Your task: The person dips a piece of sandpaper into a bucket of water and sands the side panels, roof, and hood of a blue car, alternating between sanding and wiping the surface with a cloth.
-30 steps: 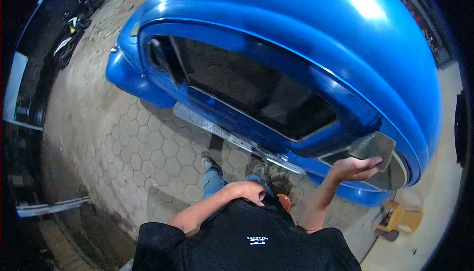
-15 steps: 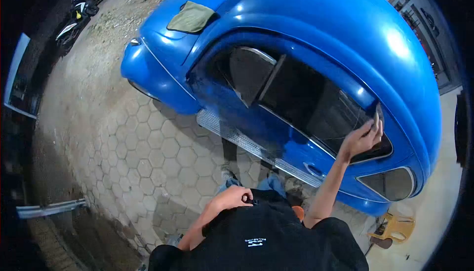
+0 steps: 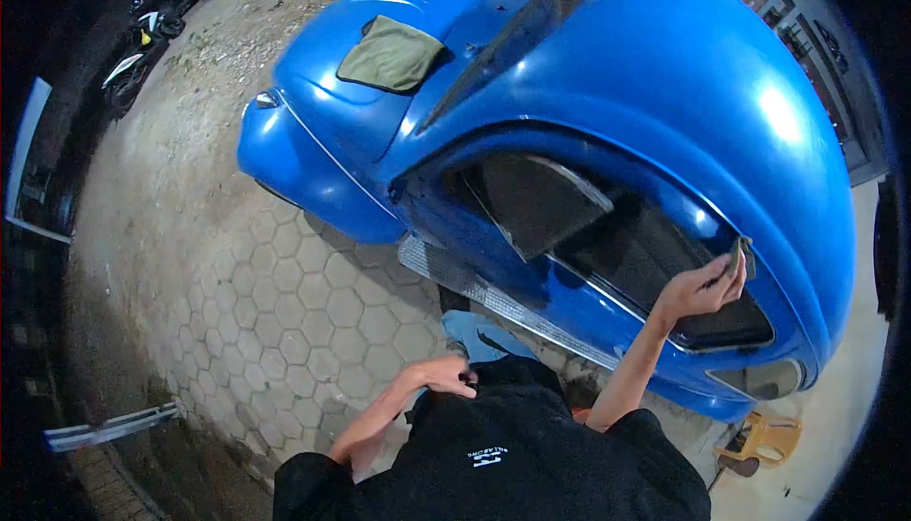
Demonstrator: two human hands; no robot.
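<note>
The thin cloth (image 3: 743, 253), dull green and partly hidden by fingers, is at the car's (image 3: 607, 94) side, near its roof. The right hand (image 3: 704, 286) is raised, pinching it. The left hand (image 3: 446, 375) is curled by the shirt (image 3: 550, 445); its grip I cannot tell. The green towel (image 3: 391, 54) lies on the car's front.

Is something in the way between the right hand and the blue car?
Just a thin greenish thing, perhaps a cloth, held by the right hand. Nothing else visible blocks that hand from the blue car.
</note>
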